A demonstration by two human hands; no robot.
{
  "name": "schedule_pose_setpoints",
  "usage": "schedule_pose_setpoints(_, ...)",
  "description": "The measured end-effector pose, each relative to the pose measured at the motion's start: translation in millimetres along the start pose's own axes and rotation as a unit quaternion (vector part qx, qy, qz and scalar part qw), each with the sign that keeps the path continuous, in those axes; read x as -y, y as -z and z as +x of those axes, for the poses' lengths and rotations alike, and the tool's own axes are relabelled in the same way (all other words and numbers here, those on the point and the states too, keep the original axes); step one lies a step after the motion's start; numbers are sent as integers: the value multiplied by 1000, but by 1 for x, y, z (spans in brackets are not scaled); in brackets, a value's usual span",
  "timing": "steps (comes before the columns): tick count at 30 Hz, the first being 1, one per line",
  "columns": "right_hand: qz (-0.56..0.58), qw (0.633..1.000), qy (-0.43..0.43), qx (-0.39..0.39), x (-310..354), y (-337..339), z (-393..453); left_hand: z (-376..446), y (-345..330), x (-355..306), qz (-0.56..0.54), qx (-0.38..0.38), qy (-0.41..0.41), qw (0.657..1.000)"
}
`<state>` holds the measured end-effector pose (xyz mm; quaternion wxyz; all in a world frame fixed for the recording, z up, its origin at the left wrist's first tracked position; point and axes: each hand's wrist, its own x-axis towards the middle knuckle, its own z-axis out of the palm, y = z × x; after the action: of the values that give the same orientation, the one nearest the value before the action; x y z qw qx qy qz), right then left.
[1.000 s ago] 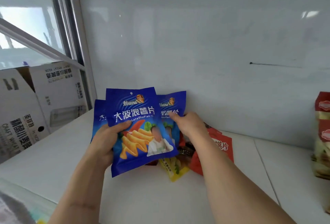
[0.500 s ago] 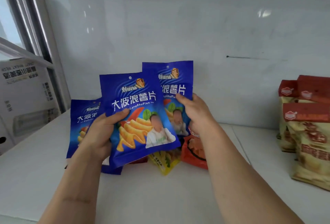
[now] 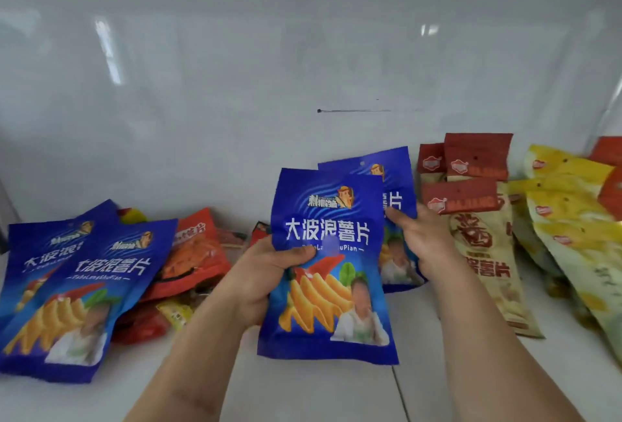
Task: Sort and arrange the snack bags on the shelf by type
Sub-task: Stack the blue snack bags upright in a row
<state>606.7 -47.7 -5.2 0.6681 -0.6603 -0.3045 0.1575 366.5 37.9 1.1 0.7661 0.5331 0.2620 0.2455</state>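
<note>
- White shelf (image 3: 319,394) with a glossy white back wall (image 3: 303,51) fills the view; a thin seam runs across the shelf floor near the right forearm.
- Left hand (image 3: 266,273) is raised over the shelf, thumb pressed across the front of a blue chip bag (image 3: 328,270) and fingers curled behind it — the bag is held upright, facing the camera.
- Right hand (image 3: 420,239) pinches a second blue bag (image 3: 390,186) at its right edge, thumb on the front; this bag sits just behind the first and is largely covered by it.
- Two more blue bags (image 3: 77,287) lie overlapping at the left, on top of a pile of red and orange bags (image 3: 195,253) that is mostly hidden.
- At the right, red-topped beige bags (image 3: 484,253) lean back, with yellow bags (image 3: 572,219) beside them — the outermost ones are cut off by the frame edge.
</note>
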Motion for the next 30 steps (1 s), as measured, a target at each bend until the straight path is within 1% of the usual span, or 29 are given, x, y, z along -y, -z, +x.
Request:
schedule_pose_setpoints(3, -11, 999, -27, 14, -22, 13, 3, 19, -29, 24, 23, -11, 52, 998)
schedule_pose_setpoints(6, 30, 996, -87, 4, -33, 18, 9, 35, -48, 42, 18, -25, 77, 997)
schedule_pose_setpoints(8, 68, 989, -128, -7, -31, 20, 13, 46, -54, 52, 28, -44, 78, 996)
schedule_pose_setpoints(11, 94, 980, -175, -15, -27, 22, 18, 59, -59, 62, 74, -73, 48, 993)
schedule_pose_setpoints(12, 81, 983, -165, -6, -26, 21, 19, 64, -60, 64, 90, -85, 37, 992)
schedule_pose_setpoints(14, 55, 991, -119, 24, -29, 19, 18, 71, -62, 67, 116, -109, 18, 987)
schedule_pose_setpoints(16, 83, 991, -88, 51, -33, 15, 17, 77, -63, 70, 134, -129, 0, 982)
schedule_pose_setpoints(18, 89, 991, -82, 54, -40, 11, 19, 82, -65, 74, 158, -139, -23, 977)
schedule_pose_setpoints(19, 77, 993, -81, 45, -43, 9, 22, 83, -66, 76, 183, -149, -37, 971)
schedule_pose_setpoints(22, 52, 996, -76, 15, -48, 7, 28, 90, -68, 79, 290, -200, -58, 934)
schedule_pose_setpoints(26, 19, 997, -71, -5, -54, 5, 35, 97, -67, 85, 312, -187, -69, 929)
schedule_pose_setpoints(30, -70, 994, -79, -32, -58, 1, 43, 103, -68, 89, 367, -189, -71, 908)
